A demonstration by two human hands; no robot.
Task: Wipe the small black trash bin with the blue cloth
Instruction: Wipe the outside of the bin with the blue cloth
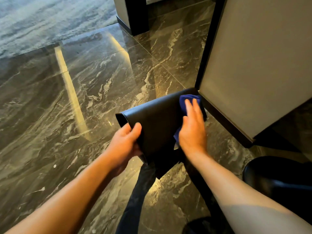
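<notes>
The small black trash bin [157, 120] is tipped on its side above the floor, its open mouth pointing left. My left hand [125, 144] grips the bin's near edge, thumb on top. My right hand [192, 127] lies flat on the bin's upper side near its right end and presses the blue cloth [184, 101] against it. The cloth shows past my fingertips and beside my palm; the rest of it is under the hand.
Glossy dark marble floor [92, 85] all round. A grey panel with a dark base [253, 65] stands close on the right, nearly touching the bin's far end. A dark round object [276, 176] sits at lower right. Carpet [42, 21] lies at the far left.
</notes>
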